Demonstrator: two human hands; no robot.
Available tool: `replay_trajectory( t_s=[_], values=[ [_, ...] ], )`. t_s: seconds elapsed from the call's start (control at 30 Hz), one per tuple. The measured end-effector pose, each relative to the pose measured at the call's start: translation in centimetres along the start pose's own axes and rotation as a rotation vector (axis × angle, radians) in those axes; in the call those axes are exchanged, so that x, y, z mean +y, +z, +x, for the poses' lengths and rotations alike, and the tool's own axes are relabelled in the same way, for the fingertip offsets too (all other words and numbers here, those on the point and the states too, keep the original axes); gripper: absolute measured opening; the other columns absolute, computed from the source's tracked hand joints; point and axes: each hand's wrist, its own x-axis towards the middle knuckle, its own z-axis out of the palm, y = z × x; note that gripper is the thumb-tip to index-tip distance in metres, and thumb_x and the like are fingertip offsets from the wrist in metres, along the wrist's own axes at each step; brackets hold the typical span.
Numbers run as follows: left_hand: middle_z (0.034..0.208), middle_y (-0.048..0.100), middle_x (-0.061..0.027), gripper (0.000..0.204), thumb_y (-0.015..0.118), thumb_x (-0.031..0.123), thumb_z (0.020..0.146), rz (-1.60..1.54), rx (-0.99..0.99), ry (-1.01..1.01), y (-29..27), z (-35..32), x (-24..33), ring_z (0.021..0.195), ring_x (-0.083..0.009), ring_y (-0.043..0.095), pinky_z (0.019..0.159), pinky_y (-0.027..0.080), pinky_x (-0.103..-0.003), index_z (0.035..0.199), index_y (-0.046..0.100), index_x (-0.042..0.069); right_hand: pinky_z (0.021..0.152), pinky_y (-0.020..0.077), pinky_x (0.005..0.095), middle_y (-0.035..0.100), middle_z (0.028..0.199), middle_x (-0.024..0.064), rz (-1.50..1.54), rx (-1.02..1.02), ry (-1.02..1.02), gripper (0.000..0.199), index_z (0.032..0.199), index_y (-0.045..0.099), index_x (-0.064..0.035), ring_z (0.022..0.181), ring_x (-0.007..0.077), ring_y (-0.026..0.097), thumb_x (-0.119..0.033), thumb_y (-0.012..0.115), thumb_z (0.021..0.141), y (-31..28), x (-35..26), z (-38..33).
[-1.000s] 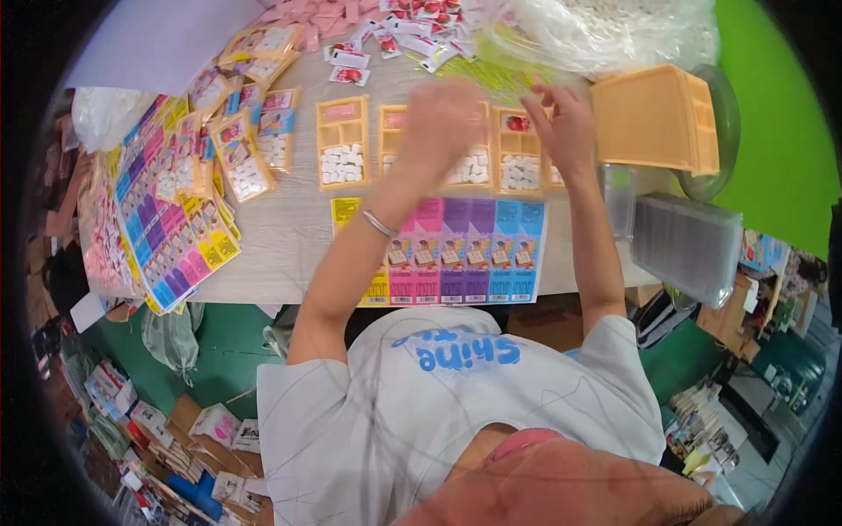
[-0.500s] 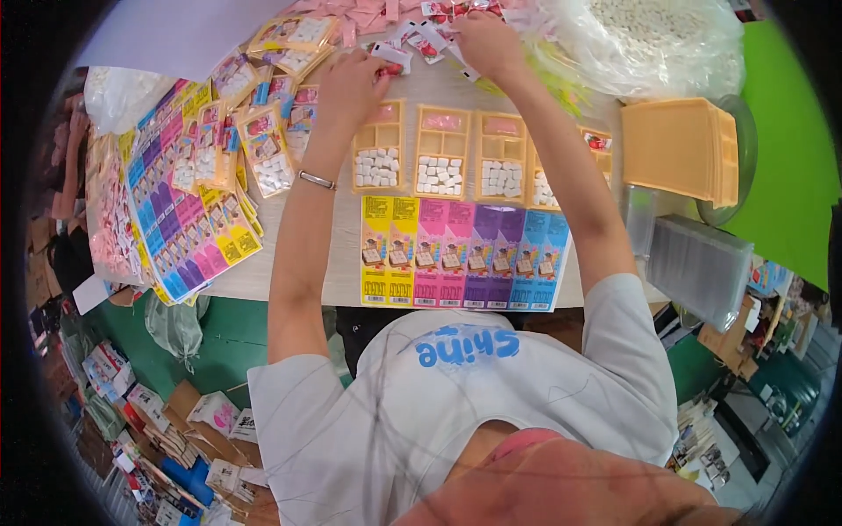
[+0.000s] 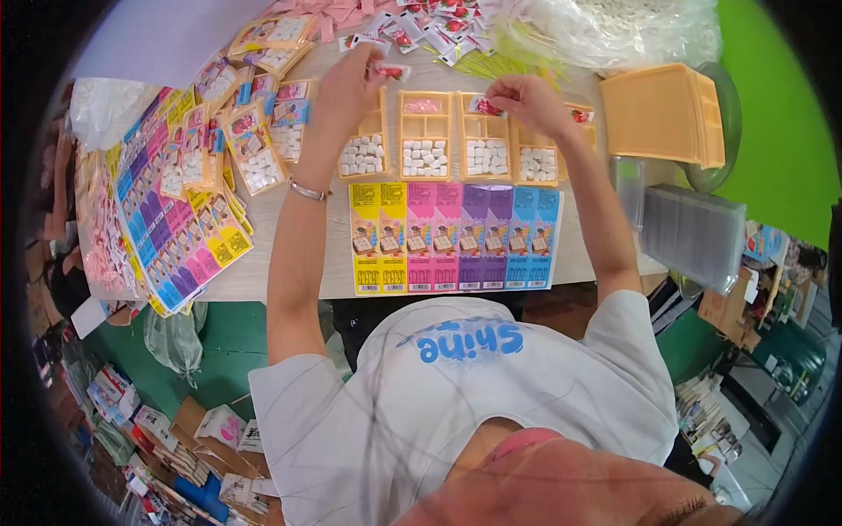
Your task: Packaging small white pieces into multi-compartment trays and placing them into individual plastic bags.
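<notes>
Several pale-yellow divided trays (image 3: 453, 130) stand in a row on the table, with white marshmallow-like pieces (image 3: 424, 158) in their near compartments. My right hand (image 3: 533, 103) is over the third tray, its fingers pinching the edge of a strawberry-printed sachet (image 3: 484, 105) at the tray's far compartment. Above the far end of the leftmost tray, my left hand (image 3: 349, 88) grips another strawberry-printed sachet (image 3: 392, 72). The second tray has a pink packet (image 3: 424, 105) in its far compartment. Beyond my hands lies a pile of loose sachets (image 3: 430, 37).
Printed card sheets (image 3: 454, 237) lie in front of the trays, more at left beneath filled packs (image 3: 254, 149). Stacked empty trays (image 3: 662, 114) and clear plastic covers (image 3: 693, 232) stand at right. A clear bag of white pieces (image 3: 631, 35) sits at the back.
My right hand has come back from the sachet pile to the third tray with a sachet. My left hand has lifted a sachet off the pile's edge. The view has shifted slightly.
</notes>
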Motion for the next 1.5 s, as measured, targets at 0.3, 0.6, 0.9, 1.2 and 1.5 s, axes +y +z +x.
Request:
replay_trajectory(
  t_s=[0.3,0.6,0.9,1.2,1.5],
  values=[
    [0.088,0.067,-0.0078,0.012,0.075,0.002,0.081,-0.413,0.094,0.026,1.1,-5.6,5.2,0.080,-0.0221,0.067,0.070,0.053,-0.031,0.089,0.067,0.005,0.063,0.0498,0.0262,0.072,0.088,0.0054,-0.228,0.541,-0.415,0.018,0.102,0.074,-0.0037,0.072,0.0112,0.065,-0.020,0.070,0.095,3.0,-2.7,-2.3],
    [0.088,0.067,-0.0077,0.014,0.073,0.000,0.079,-0.310,0.140,0.135,0.9,-8.2,6.0,0.078,-0.0241,0.067,0.067,0.054,-0.034,0.089,0.067,0.006,0.056,0.0445,0.0183,0.069,0.075,-0.0028,0.616,-0.081,0.090,0.025,0.104,0.075,-0.0040,0.063,0.0042,0.060,-0.026,0.076,0.092,6.4,-7.2,-2.8],
    [0.081,0.073,-0.0014,0.014,0.074,0.016,0.092,-0.796,-0.296,-0.456,-0.9,-7.3,4.8,0.074,-0.0087,0.070,0.064,0.052,-0.022,0.099,0.077,0.003,0.056,0.0436,0.0197,0.065,0.072,-0.0047,0.276,0.178,-0.190,0.017,0.092,0.072,-0.0035,0.062,0.0035,0.056,-0.020,0.072,0.095,7.1,-7.0,-2.6],
    [0.082,0.071,-0.0052,0.024,0.065,0.026,0.097,-0.339,-0.175,-0.462,0.5,-6.3,2.8,0.069,-0.0159,0.069,0.064,0.054,-0.029,0.095,0.076,0.004,0.054,0.0442,0.0245,0.066,0.069,-0.0005,0.264,0.128,0.170,0.028,0.085,0.074,-0.0068,0.059,0.0057,0.056,-0.032,0.068,0.096,6.4,-5.6,0.5],
    [0.158,0.040,-0.0072,0.064,0.059,0.041,0.096,0.368,0.052,-0.075,1.3,-11.9,0.3,0.147,-0.0354,0.031,0.117,0.023,-0.061,0.154,0.040,0.020,0.064,0.0548,0.0453,0.072,0.078,0.0152,-0.553,0.304,0.025,0.031,0.085,0.077,-0.0082,0.075,0.0345,0.070,-0.037,0.066,0.086,5.9,-9.8,2.1]
  ],
)
